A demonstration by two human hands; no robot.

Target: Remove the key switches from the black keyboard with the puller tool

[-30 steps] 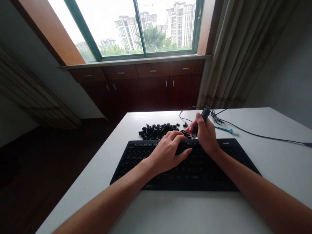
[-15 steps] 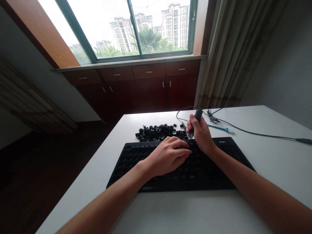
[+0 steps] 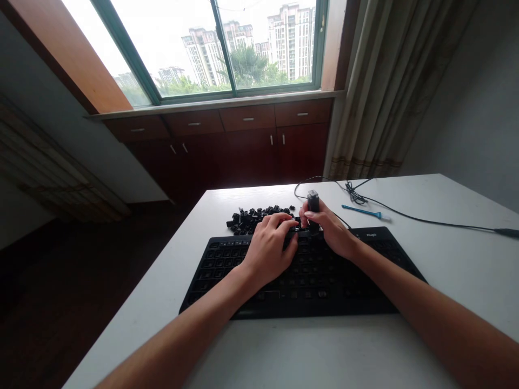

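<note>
A black keyboard (image 3: pixel 316 305) lies on the white table, with many of its keycaps off. My left hand (image 3: pixel 272 246) is over its upper middle, thumb and forefinger closed at the far edge around a small dark piece that looks like a keycap (image 3: pixel 297 229), mostly hidden. Just to the right, my right hand (image 3: pixel 330 227) grips a stubby black-handled tool (image 3: pixel 313 201) upright, its squarish top showing and its lower end hidden. Beyond the left fingers sits a pile of loose black keycaps (image 3: pixel 247 220).
A blue brush (image 3: pixel 365 211) with a pale tip lies on the table (image 3: pixel 458 259) at right. Behind it a black cable (image 3: pixel 421 219) runs in a tangle toward the right edge. A window, red cabinets (image 3: pixel 247 151) and curtains stand beyond.
My left hand has moved up and left from over the keys to the keyboard's far edge. My right hand has shifted slightly left, turning the tool more upright.
</note>
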